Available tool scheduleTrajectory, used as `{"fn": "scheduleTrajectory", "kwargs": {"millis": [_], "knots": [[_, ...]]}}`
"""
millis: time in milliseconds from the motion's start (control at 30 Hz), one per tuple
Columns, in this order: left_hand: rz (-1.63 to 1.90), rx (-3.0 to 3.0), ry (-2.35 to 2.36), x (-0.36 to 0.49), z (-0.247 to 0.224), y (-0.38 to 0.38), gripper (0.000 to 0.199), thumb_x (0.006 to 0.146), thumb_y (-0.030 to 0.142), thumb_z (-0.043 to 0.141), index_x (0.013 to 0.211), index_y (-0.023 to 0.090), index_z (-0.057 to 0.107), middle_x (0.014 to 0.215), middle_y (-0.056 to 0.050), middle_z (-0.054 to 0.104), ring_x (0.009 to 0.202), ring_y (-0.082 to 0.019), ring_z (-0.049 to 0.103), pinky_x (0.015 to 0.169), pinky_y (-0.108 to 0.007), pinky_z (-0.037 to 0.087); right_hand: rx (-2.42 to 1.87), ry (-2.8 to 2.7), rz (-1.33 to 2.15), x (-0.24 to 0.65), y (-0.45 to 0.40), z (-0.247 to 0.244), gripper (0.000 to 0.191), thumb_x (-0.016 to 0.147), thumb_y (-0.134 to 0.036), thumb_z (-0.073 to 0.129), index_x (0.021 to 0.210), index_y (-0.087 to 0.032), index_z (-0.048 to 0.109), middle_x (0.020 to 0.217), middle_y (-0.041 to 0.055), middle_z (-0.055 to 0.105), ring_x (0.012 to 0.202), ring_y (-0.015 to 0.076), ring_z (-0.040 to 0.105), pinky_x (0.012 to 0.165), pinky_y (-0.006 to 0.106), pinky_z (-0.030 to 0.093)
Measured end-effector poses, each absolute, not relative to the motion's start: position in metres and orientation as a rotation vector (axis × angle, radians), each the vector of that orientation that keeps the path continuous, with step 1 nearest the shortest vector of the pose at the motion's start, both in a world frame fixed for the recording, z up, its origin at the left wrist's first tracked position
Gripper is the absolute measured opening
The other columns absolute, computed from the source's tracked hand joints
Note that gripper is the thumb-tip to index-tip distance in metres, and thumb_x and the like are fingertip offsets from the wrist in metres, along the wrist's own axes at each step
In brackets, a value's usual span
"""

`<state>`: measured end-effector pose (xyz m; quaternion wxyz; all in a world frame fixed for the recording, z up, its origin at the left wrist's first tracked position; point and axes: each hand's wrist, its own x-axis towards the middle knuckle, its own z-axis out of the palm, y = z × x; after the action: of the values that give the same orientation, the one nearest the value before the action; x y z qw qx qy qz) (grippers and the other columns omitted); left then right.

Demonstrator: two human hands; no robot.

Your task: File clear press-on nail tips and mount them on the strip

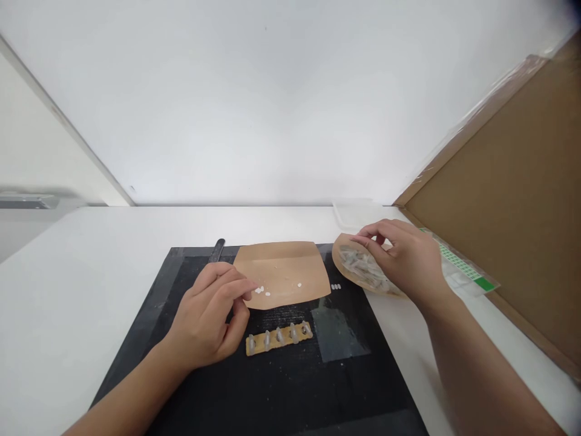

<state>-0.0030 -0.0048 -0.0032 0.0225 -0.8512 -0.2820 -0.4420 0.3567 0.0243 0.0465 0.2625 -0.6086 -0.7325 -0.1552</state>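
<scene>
My left hand (pixel 211 312) is over the left edge of a brown paper sheet (pixel 284 266). Its index fingertip reaches small white oval pieces (pixel 259 290) there, while the thumb stays apart, lower down. Close by, on the black mat, lies a short tan strip (pixel 273 340) with several translucent pieces standing across it. My right hand (pixel 403 254) is above a tan paper holder (pixel 342 272) filled with slender translucent pieces (pixel 361 263). Thumb and fingers are pinched together near the holder's far rim. Whatever they hold is too small to make out.
A black mat (pixel 281 393) covers part of the white table (pixel 54 303). A clear film patch (pixel 340 333) and small white ovals (pixel 336 286) lie on it. A dark flat stick (pixel 218 249) is at the back. Right: green-marked plastic sleeve (pixel 463 263) and brown board (pixel 508 200).
</scene>
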Motion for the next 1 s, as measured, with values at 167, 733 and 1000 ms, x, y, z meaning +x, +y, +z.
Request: {"fn": "scheduleTrajectory", "kwargs": {"millis": [167,733,1000], "knots": [[-1.375,-2.658,-0.87,-0.003,-0.004,-0.004,0.045,0.084,-0.008,0.056,0.122,0.016,0.056,0.087,-0.005,0.067,0.088,-0.023,0.058,0.085,-0.041,0.05,-1.779,-2.01,-0.355,0.37,0.027,0.044,0.019,0.1,-0.037,0.063,0.091,-0.029,0.077,0.093,0.0009,0.079,0.085,0.0233,0.069,0.061,0.032,0.038],[-1.389,-2.676,-0.881,-0.003,-0.005,-0.005,0.046,0.082,-0.009,0.057,0.12,0.018,0.057,0.086,-0.005,0.068,0.089,-0.024,0.059,0.083,-0.04,0.051,-1.75,-2.305,-0.11,0.369,0.039,0.012,0.02,0.097,-0.043,0.065,0.094,-0.031,0.081,0.095,0.0027,0.077,0.08,0.0211,0.071,0.055,0.03,0.041],[-1.402,-2.662,-0.877,-0.003,-0.005,-0.005,0.044,0.082,-0.009,0.057,0.118,0.016,0.058,0.085,-0.005,0.068,0.09,-0.024,0.059,0.084,-0.039,0.051,-1.784,-2.301,-0.021,0.363,0.036,0.017,0.016,0.095,-0.032,0.064,0.092,-0.03,0.079,0.098,0.0012,0.077,0.082,0.0205,0.07,0.06,0.03,0.043]]}}
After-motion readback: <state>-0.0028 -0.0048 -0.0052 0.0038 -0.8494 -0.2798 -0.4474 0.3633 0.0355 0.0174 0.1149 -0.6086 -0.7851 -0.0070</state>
